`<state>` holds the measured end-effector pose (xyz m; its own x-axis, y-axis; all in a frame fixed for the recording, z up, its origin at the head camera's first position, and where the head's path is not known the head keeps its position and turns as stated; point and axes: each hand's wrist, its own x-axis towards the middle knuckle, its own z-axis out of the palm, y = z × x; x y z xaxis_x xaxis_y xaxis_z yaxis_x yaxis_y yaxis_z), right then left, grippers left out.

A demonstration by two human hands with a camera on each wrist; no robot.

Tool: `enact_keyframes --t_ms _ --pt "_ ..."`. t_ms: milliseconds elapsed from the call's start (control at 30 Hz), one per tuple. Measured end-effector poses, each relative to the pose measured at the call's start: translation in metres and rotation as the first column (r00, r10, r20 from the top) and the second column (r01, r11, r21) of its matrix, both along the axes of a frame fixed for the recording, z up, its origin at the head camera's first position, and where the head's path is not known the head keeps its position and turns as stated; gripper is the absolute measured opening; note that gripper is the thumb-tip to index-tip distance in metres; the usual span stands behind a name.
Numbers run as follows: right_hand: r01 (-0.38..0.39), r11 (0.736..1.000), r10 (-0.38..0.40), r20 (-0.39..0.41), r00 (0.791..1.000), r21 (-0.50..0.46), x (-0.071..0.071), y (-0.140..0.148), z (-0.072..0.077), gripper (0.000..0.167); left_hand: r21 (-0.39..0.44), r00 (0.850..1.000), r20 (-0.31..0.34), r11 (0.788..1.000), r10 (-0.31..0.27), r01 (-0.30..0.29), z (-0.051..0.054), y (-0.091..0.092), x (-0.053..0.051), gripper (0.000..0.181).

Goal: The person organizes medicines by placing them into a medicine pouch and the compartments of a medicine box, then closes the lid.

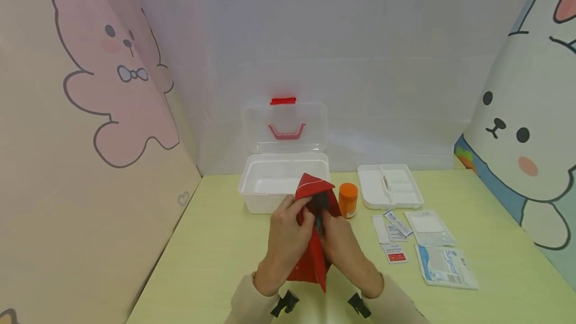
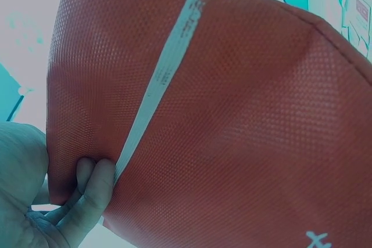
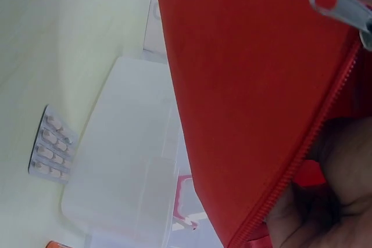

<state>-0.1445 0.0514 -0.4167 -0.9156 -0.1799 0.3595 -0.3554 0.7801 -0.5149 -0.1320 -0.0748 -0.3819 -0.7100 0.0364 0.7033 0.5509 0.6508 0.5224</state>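
Gripping the red pouch (image 1: 306, 266) by its edge with the left hand (image 1: 288, 226), thumb and fingers closed on the fabric. Inside the parted zip opening with the fingers of the right hand (image 1: 340, 241); impossible to tell whether gripping anything in there. Holding the pouch over the middle of the table (image 1: 207, 254), in front of the open box (image 1: 258, 203). Ample room leftward, to the table's left edge; tighter behind, with the box near the back edge; tighter rightward too. Pointing the pouch's upper end toward the back edge, long axis running from the near side to the back, opening along it between the hands. Just right of the pouch, an orange bottle (image 1: 348, 201); toward the back right corner, a divided tray (image 1: 372, 184); nearer, by the right edge, a "Surgical" packet (image 1: 443, 269) and small sachets (image 1: 395, 254). Just beside the box, a blister pack (image 3: 53, 146).
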Motion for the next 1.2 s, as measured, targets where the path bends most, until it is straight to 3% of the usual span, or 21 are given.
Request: enact_keyframes --t_ms 333,667,1033,1200 --pt "-0.003 1.0 0.002 0.107 0.994 0.009 -0.003 0.002 0.003 0.011 0.003 0.999 -0.036 1.0 0.022 -0.022 -0.002 -0.005 -0.002 0.022" --pt "-0.015 1.0 0.017 0.138 0.99 -0.019 -0.004 0.003 0.007 0.018 0.02 0.999 -0.036 1.0 0.015 -0.014 -0.003 -0.009 -0.002 0.021" --pt "-0.044 0.998 0.044 0.007 0.999 -0.054 -0.003 0.005 0.01 0.028 0.019 1.0 -0.009 1.0 0.024 -0.024 -0.004 -0.013 -0.002 0.021" --pt "-0.066 0.994 0.063 -0.036 0.997 -0.083 -0.003 0.006 0.014 0.03 0.013 0.999 -0.029 0.999 0.041 -0.04 -0.006 -0.015 -0.004 0.023"
